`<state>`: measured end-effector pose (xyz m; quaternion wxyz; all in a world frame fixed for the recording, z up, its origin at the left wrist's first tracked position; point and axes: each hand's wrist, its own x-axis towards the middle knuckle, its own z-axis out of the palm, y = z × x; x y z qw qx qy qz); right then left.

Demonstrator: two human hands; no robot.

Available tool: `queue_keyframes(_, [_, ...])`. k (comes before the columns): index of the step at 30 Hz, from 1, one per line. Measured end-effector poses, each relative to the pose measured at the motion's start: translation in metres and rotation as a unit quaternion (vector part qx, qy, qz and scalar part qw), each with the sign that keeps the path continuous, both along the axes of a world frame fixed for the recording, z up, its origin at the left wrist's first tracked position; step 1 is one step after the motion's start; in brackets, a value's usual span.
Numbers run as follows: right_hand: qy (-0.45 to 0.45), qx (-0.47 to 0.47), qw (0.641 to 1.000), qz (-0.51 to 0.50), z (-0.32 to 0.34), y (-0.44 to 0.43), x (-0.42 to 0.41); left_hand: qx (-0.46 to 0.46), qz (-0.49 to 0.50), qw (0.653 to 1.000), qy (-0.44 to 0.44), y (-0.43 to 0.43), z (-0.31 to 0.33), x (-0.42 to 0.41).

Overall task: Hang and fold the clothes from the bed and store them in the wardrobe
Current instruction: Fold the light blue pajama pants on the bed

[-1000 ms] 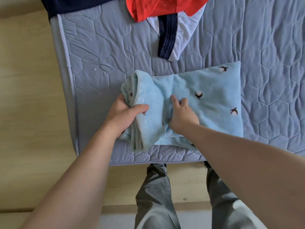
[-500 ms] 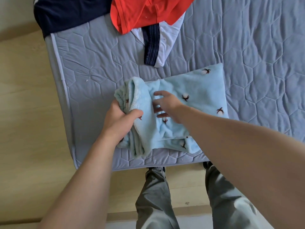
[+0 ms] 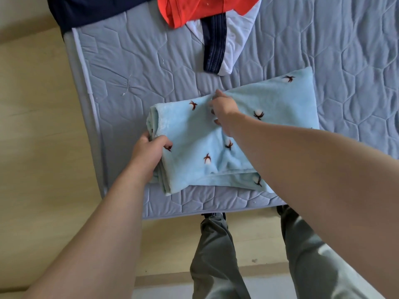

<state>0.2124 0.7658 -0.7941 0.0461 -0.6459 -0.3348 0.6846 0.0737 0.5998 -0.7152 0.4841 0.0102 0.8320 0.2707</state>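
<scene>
blue garment: folded, laid on bed
left hand: edge clamped, thumb on top
right hand: fold pinched beyond left grip

Loose, creased grey-green trousers

Fleecy, matt blue garment (soft pile) on quilted cloth mattress.

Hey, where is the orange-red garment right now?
In the head view, the orange-red garment lies at the top middle on the bed, overlapping the white and navy garment, with a dark navy garment to its left.
</scene>
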Motion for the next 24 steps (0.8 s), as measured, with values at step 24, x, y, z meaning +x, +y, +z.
queue_keyframes(24, [-0.196, -0.157, 0.967, -0.04, 0.009, -0.14, 0.12, 0.025, 0.013, 0.999, -0.044, -0.019, 0.008, 0.001])
